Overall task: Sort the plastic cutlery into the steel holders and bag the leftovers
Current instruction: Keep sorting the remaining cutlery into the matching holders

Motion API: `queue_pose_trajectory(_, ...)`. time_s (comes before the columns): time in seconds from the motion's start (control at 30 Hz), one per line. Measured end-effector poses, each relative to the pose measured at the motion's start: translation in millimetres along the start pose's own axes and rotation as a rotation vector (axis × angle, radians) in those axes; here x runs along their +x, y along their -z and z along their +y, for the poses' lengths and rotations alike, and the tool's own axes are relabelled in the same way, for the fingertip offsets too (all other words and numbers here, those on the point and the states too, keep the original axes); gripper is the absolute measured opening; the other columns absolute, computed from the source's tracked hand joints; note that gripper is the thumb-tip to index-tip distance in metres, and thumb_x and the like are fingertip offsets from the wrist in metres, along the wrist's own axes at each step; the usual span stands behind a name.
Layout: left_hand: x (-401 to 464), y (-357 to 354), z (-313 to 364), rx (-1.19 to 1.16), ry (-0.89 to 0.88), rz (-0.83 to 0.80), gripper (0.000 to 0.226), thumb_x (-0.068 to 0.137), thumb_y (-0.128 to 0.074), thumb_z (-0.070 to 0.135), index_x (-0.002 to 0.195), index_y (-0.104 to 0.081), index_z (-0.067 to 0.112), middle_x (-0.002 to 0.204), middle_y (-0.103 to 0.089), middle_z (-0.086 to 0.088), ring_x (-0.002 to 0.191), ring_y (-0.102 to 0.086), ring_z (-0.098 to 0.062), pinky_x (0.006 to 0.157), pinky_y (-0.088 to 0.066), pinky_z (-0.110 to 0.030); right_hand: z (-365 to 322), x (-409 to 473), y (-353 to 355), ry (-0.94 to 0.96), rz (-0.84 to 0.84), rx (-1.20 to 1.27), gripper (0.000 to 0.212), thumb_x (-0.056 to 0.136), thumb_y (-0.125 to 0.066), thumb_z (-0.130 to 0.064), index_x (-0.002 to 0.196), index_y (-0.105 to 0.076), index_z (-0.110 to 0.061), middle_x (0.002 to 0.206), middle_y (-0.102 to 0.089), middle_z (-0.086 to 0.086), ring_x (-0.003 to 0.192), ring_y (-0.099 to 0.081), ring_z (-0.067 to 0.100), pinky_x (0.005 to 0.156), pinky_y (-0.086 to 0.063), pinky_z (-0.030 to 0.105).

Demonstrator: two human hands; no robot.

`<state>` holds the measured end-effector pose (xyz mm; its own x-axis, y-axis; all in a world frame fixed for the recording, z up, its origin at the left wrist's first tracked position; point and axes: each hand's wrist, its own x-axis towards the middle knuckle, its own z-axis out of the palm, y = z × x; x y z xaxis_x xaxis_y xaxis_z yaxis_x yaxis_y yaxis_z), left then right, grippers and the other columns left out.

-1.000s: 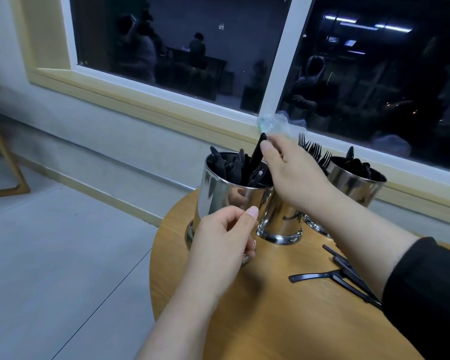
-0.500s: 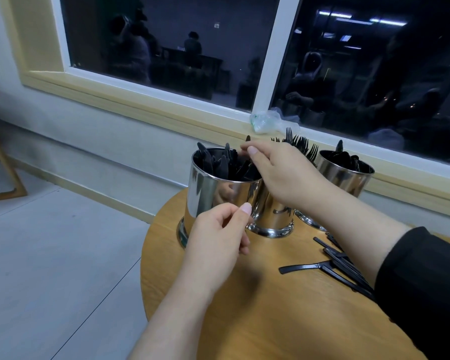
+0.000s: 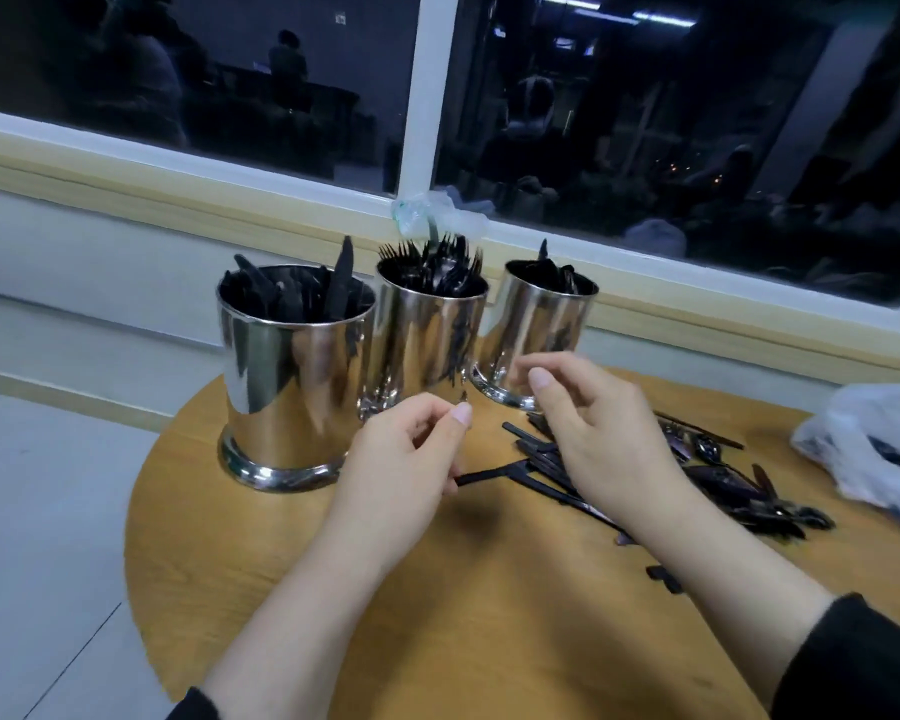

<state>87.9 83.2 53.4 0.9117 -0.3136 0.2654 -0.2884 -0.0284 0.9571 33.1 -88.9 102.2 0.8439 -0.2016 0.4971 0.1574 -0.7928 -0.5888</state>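
Three steel holders stand in a row at the table's far side: the left holder (image 3: 292, 376) has black knives, the middle holder (image 3: 430, 330) black forks, the right holder (image 3: 539, 330) more black cutlery. Loose black cutlery (image 3: 723, 475) lies in a pile on the right. My left hand (image 3: 401, 475) hovers in front of the holders with fingers loosely curled; the handle end of a black piece (image 3: 489, 472) lying on the table reaches its fingertips. My right hand (image 3: 598, 439) hangs over the pile's near end, fingers relaxed, holding nothing.
The round wooden table (image 3: 489, 615) ends close to the left holder, with grey floor beyond. A crumpled clear plastic bag (image 3: 874, 449) lies at the table's right edge. A window sill (image 3: 178, 200) with a small plastic wad runs behind the holders.
My right hand has left the rim of the left holder and come down over the loose cutlery. A knife now stands upright in that holder. The view has swung right.
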Motion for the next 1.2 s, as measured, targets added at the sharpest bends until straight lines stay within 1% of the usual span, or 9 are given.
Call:
queue_pose_trajectory(0.13,-5,-64,10,0.073,-0.082,-0.081,0.023,0.102,-0.06,0.029,0.081,-0.067,0.025,0.071,-0.068,0.001,0.062,-0.062,-0.011,0.06,-0.046,-0.028,66,-72,35,-0.099,0.014,-0.07,0.022,0.102,-0.053,-0.031,0.111,-0.073,-0.029,0.103,-0.069,-0.027,0.103,-0.063,-0.004,0.084,-0.056,0.028)
queue_pose_trajectory(0.27,-6,-129,12,0.329,-0.175,-0.203,0.017,0.103,-0.056,0.032,0.088,-0.063,0.034,0.069,-0.063,0.019,0.067,-0.055,-0.002,0.063,-0.043,-0.031,127,-123,75,-0.185,0.037,-0.176,0.018,0.102,-0.056,-0.028,0.105,-0.073,-0.03,0.1,-0.067,-0.027,0.1,-0.061,-0.007,0.084,-0.046,0.015)
queue_pose_trajectory(0.4,1,-177,4,0.536,-0.257,-0.26,0.014,0.105,-0.051,0.033,0.109,-0.065,0.031,0.097,-0.062,0.018,0.092,-0.057,-0.002,0.084,-0.053,-0.034,170,-137,110,-0.247,0.191,-0.198,0.017,0.101,-0.057,-0.025,0.1,-0.073,-0.028,0.094,-0.067,-0.024,0.094,-0.063,-0.001,0.077,-0.044,0.013)
queue_pose_trajectory(0.5,13,-198,-1,0.571,-0.285,-0.257,0.018,0.105,-0.051,0.031,0.115,-0.066,0.028,0.1,-0.061,0.017,0.094,-0.056,-0.003,0.085,-0.052,-0.031,191,-129,124,-0.288,0.273,-0.223,0.015,0.1,-0.059,-0.02,0.102,-0.073,-0.024,0.096,-0.066,-0.02,0.094,-0.06,0.003,0.078,-0.04,0.011)
queue_pose_trajectory(0.63,24,-208,-9,0.598,-0.279,-0.264,0.018,0.105,-0.053,0.03,0.117,-0.066,0.028,0.1,-0.062,0.017,0.091,-0.057,-0.004,0.085,-0.052,-0.032,211,-95,137,-0.275,0.142,-0.389,0.022,0.1,-0.057,-0.016,0.118,-0.07,-0.022,0.115,-0.064,-0.009,0.112,-0.054,0.015,0.093,-0.039,0.029)
queue_pose_trajectory(0.77,28,-199,-17,0.518,-0.22,-0.243,0.015,0.104,-0.055,0.029,0.111,-0.068,0.032,0.093,-0.065,0.018,0.079,-0.055,0.005,0.067,-0.04,-0.011,220,-66,142,-0.364,-0.122,-0.508,0.032,0.1,-0.052,-0.019,0.129,-0.064,-0.027,0.126,-0.06,-0.009,0.124,-0.05,0.019,0.107,-0.035,0.045)
queue_pose_trajectory(0.87,30,-196,-19,0.469,-0.182,-0.217,0.014,0.104,-0.056,0.029,0.107,-0.069,0.034,0.089,-0.066,0.018,0.078,-0.054,0.008,0.062,-0.038,-0.008,228,-65,141,-0.362,-0.215,-0.527,0.034,0.101,-0.051,-0.023,0.132,-0.063,-0.029,0.12,-0.056,-0.01,0.122,-0.048,0.018,0.109,-0.031,0.045)
queue_pose_trajectory(1.0,31,-197,-19,0.449,-0.185,-0.208,0.014,0.103,-0.057,0.028,0.107,-0.07,0.033,0.086,-0.065,0.019,0.079,-0.054,0.009,0.064,-0.038,-0.005,234,-64,142,-0.334,-0.165,-0.539,0.028,0.103,-0.053,-0.023,0.126,-0.068,-0.029,0.112,-0.056,-0.01,0.119,-0.049,0.019,0.105,-0.032,0.044)
queue_pose_trajectory(1.2,29,-197,-17,0.434,-0.194,-0.212,0.014,0.102,-0.058,0.026,0.102,-0.071,0.03,0.083,-0.064,0.019,0.077,-0.054,0.011,0.063,-0.036,-0.003,235,-66,140,-0.341,-0.188,-0.551,0.024,0.1,-0.06,-0.032,0.122,-0.069,-0.031,0.115,-0.057,-0.008,0.12,-0.047,0.018,0.106,-0.031,0.042)
